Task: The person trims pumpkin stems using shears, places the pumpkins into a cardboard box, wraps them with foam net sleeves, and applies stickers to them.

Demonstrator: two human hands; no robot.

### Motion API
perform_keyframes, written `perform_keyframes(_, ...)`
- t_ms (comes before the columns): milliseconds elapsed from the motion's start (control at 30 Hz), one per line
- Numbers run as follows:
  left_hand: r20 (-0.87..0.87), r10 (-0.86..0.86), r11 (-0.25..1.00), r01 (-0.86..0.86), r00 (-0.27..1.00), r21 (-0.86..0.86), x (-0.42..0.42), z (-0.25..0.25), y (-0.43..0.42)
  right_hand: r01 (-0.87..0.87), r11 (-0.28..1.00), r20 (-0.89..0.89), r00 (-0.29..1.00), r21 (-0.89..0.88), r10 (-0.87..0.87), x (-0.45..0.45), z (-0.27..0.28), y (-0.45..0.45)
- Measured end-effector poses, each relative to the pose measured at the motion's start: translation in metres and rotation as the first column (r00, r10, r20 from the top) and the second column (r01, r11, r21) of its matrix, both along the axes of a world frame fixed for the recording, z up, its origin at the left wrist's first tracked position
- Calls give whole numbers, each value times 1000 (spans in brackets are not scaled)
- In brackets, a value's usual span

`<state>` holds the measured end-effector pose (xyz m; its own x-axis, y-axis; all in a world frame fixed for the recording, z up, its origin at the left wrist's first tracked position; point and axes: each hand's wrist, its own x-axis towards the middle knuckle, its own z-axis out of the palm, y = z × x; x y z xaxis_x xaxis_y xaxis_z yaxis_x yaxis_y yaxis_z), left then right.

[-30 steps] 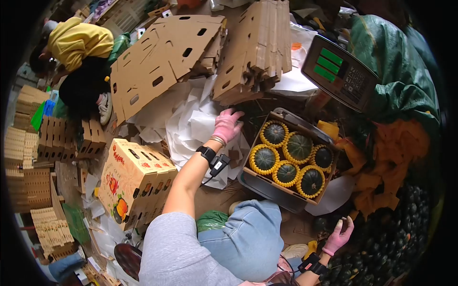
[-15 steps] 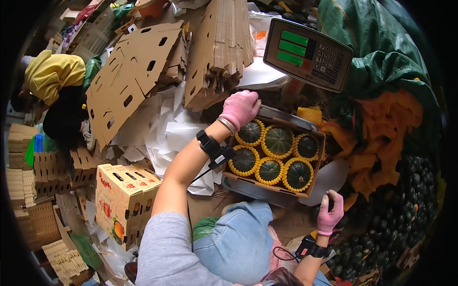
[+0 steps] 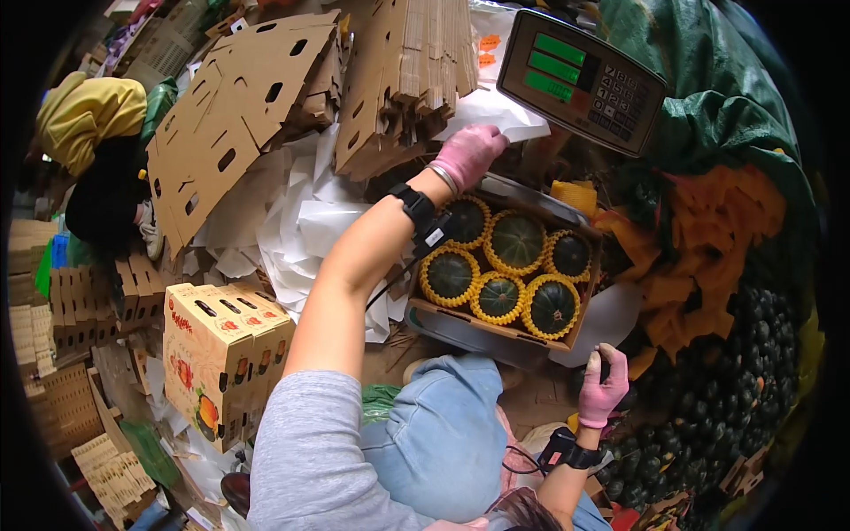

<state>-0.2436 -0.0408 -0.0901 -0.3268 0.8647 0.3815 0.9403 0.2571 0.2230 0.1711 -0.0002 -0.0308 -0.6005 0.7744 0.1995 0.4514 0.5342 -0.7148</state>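
Observation:
My left hand [image 3: 469, 156], in a pink glove, reaches over the far left edge of an open cardboard box [image 3: 580, 329]. Its fingertips are closed on the edge of a white paper sheet [image 3: 500, 113] below the scale display. In the box sit several dark green squashes [image 3: 516, 241], each wrapped in a yellow foam net [image 3: 497, 318]. The box rests on the metal platform of a scale [image 3: 460, 332]. My right hand [image 3: 605, 387], also pink-gloved, hovers off the box's near right corner, fingers bent and apart, nothing visible in them.
The scale's display [image 3: 580, 84] stands behind the box. Flat cardboard stacks [image 3: 403, 80] and crumpled white paper [image 3: 305, 230] lie left. A printed carton [image 3: 226, 363] stands nearer. Loose squashes [image 3: 708, 416] and orange wrapping [image 3: 699, 239] are right. A person in yellow [image 3: 93, 119] bends at far left.
My left hand has moved away from the box's rim up to the white sheet, whose edge now lifts at the fingertips. My right hand stays off the box with fingers bent. The view shifted slightly.

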Motion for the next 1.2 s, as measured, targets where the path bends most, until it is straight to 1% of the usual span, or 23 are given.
perform_keyframes(67, -152, -148, 989, 144, 977, -35, 27, 21, -22, -11, 999, -17, 1000, -51, 10, -4, 2, -4)
perform_keyframes(133, -221, -275, 961, 272, 936, -44, 60, 45, -49, -34, 999, -16, 999, 26, 34, -9, 0, -3)
perform_keyframes(167, -188, -348, 934, 322, 919, -154, 76, 61, -62, -20, 998, -46, 999, 55, 22, -12, -5, -4)
perform_keyframes(267, -38, -541, 840, 538, 840, -75, 111, 104, -95, -129, 941, -80, 984, 314, 161, -37, 4, 6)
perform_keyframes(333, 111, -645, 755, 653, 756, -57, 124, 131, -107, -159, 920, -146, 964, 359, 223, -57, 11, 11)
perform_keyframes(400, 255, -709, 691, 721, 658, 61, 127, 147, -112, -288, 870, -63, 938, 401, 340, -80, 34, 14)
perform_keyframes(467, 379, -702, 696, 693, 604, 185, 116, 161, -109, -601, 764, 88, 796, 234, 599, -80, 30, 29)
perform_keyframes(500, 359, -615, 787, 573, 702, 228, 107, 169, -107, -504, 854, -223, 854, -131, 470, -82, 26, 19)
perform_keyframes(533, 373, -486, 863, 365, 791, 350, 99, 159, -101, -315, 689, -308, 941, -653, 139, -84, 30, 7)
perform_keyframes(567, 619, -404, 854, 35, 673, 520, 99, 150, -91, -262, 667, -305, 951, -698, 54, -83, 29, 7)
perform_keyframes(600, 702, -377, 836, -105, 604, 539, 86, 140, -85, -214, 641, -300, 953, -737, -27, -84, 26, 10)
perform_keyframes(633, 812, -327, 854, -217, 484, 473, 77, 132, -83, -160, 639, -245, 968, -753, -47, -81, 20, 15)
perform_keyframes(667, 910, -310, 877, -287, 276, 386, 74, 130, -82, -168, 626, -288, 953, -761, -95, -83, 20, 14)
perform_keyframes(733, 989, -130, 966, -234, -67, 111, 76, 114, -93, -186, 601, -366, 911, -778, -191, -91, 19, 8)
perform_keyframes(767, 975, -91, 996, -11, -202, 91, 78, 109, -98, -192, 585, -356, 917, -788, -178, -93, 12, 5)
perform_keyframes(800, 985, -160, 982, 94, -62, 165, 83, 101, -101, -190, 565, -309, 943, -803, -122, -97, 8, 0)
perform_keyframes(867, 962, 96, 993, 89, -255, -76, 75, 82, -129, -213, 538, -285, 957, -816, -53, -110, 11, -16)
perform_keyframes(900, 968, 66, 997, -18, -244, -73, 66, 67, -152, -380, 508, -415, 908, -773, 48, -109, 1, -16)
perform_keyframes(933, 973, 39, 990, -127, -228, -69, 57, 58, -173, -261, 343, -225, 964, -902, 141, -101, 10, -7)
perform_keyframes(1000, 966, -45, 965, -262, -253, -24, 49, 59, -197, -206, 197, -208, 978, -958, 12, -97, 5, 4)
perform_keyframes(1067, 966, 36, 951, -290, -257, -112, 43, 54, -216, -329, 230, -337, 941, -916, 6, -107, 2, -2)
perform_keyframes(1133, 965, 33, 943, -311, -260, -117, 46, 43, -218, -518, 281, -511, 853, -808, 103, -121, -13, -16)
perform_keyframes(1200, 967, 49, 942, -311, -252, -128, 49, 36, -213, -523, 135, -488, 843, -841, 226, -130, -4, -27)
